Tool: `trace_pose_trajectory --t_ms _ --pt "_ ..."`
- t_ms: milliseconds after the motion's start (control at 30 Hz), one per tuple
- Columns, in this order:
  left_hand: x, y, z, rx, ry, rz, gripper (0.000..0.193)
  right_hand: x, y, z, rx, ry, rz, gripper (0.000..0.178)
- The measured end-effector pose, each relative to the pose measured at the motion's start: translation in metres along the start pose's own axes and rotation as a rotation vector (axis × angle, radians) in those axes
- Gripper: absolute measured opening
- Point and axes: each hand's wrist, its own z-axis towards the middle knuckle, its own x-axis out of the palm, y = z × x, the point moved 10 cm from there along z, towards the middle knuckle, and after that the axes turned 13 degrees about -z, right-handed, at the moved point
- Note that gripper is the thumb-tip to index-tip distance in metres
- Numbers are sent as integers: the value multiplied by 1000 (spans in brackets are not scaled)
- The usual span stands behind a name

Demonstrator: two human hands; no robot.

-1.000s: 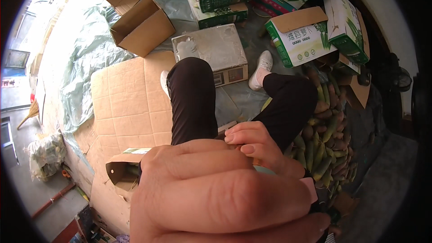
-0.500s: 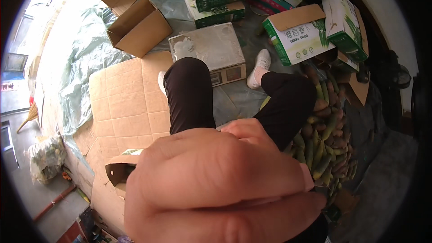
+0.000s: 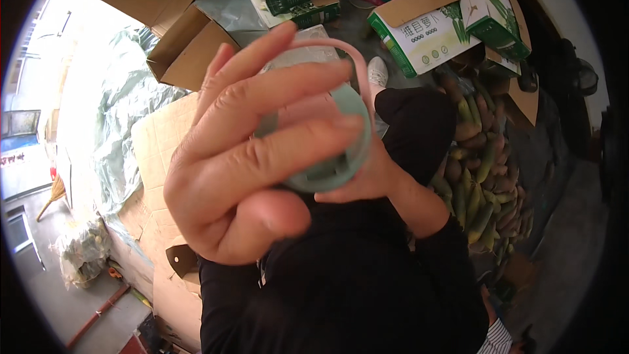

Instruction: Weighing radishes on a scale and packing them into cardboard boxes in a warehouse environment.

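Close in front of me, my left hand curls its fingers over the round teal lid of what looks like a drinking bottle. Its thumb is bent in at the near side. A pink carry loop arches from the lid's far side. Behind and below the lid, my right hand grips the bottle from the right, its fingers largely hidden. The bottle's body cannot be seen past the hands. Both hands are over my dark-clothed lap.
A heap of long green radishes and pinkish-brown ones lies at my right. Printed white-and-green cartons stand ahead, with an open brown box further left. Flattened cardboard and plastic sheeting cover the floor at left.
The hand that filled the lower middle has risen and turned, and the teal lid with its pink loop now shows. My right forearm has come into sight.
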Motion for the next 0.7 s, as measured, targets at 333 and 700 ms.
trace_pose_trajectory --t_ms 333,700 --pt "24 47 -26 -174 39 -57 36 -14 -31 9 143 -103 296 92" --pt "-4 66 -23 -200 -149 -81 39 -28 -50 9 41 -252 -35 89"
